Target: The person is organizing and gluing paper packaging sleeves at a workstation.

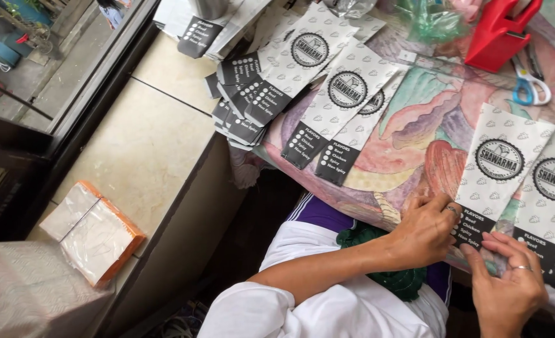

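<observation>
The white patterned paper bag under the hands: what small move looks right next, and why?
Probably slide the white patterned paper bag with the black end clear of its neighbour. The left hand pinches its black end, the right hand has fingertips beside it, and the two bags overlap on the painted cloth.

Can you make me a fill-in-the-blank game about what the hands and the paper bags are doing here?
1. The left hand and the right hand both touch the black end of a white paper ____.
2. The tape dispenser at the top is coloured ____.
3. The scissors have ____ handles.
4. A stack of finished bags lies to the ____ of the hands in the picture.

Missing words: bag; red; blue; left
</observation>
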